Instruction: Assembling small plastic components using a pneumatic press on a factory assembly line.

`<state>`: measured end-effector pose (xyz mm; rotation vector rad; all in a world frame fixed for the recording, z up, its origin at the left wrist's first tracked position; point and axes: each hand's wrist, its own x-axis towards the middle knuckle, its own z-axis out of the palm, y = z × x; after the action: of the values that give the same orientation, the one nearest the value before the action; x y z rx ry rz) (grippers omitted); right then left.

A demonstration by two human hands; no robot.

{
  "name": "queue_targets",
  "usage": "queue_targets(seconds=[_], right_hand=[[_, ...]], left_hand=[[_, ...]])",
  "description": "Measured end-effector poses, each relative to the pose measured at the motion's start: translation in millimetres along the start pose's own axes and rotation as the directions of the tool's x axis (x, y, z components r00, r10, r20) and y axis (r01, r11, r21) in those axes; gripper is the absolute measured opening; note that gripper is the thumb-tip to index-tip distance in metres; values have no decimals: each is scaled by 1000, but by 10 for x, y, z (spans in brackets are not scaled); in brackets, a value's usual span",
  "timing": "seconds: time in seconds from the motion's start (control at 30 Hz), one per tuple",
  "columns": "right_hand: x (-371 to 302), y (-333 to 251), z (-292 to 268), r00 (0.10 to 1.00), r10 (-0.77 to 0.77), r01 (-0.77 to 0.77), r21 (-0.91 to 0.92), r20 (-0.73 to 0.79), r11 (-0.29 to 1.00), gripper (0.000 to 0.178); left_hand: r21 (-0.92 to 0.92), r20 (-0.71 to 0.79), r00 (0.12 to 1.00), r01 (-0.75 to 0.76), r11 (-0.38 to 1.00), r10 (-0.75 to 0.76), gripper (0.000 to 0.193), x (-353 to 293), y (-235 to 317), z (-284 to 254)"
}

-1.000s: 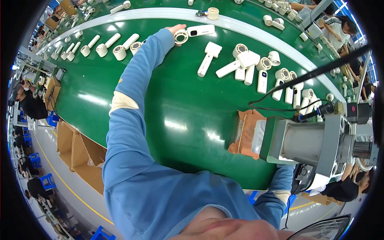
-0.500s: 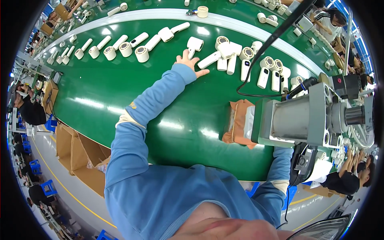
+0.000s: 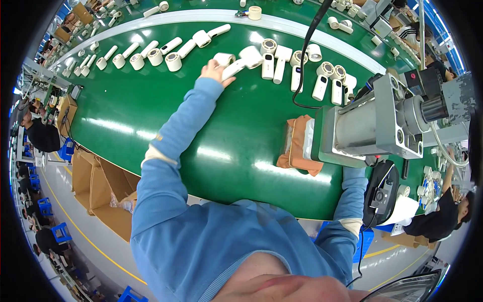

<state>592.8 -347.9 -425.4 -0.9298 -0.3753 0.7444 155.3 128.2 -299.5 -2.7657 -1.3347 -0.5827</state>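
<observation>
My left hand reaches out over the green surface, its fingers closed around the handle of a white handheld fan. Beside the fingers lies the round head of another white fan; whether the hand holds this one too is unclear. My right sleeve runs up behind a grey press-like machine, which hides the right hand. An orange cloth with something clear and white hangs at the machine's left side.
More white fans lie in a row to the left, and others with round grilles to the right. A black cable loops down before the machine. Open cardboard boxes stand below left. Other people work around the benches.
My left hand has moved left and closed on a fan handle, and that fan has shifted left with it. The whole view has also shifted slightly. The right hand stays hidden.
</observation>
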Motion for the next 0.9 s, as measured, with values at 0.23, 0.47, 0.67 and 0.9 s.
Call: queue_targets(seconds=[0.23,0.47,0.67,0.9], right_hand=[[22,-344,611,946,-131,260,-933,298,-249,58],[43,-193,298,945,44,308,-926,325,219,59],[568,-163,481,913,155,221,-776,377,591,60],[285,-312,498,806,268,19,-475,527,880,62]], left_hand=[[110,-165,971,192,975,-173,46,-1456,-138,-878],[366,-217,961,245,898,-174,45,-2029,118,-979],[-164,-359,932,-105,981,40,31,-1363,1258,-1313],[-9,79,977,198,980,-197,37,184,1701,149]])
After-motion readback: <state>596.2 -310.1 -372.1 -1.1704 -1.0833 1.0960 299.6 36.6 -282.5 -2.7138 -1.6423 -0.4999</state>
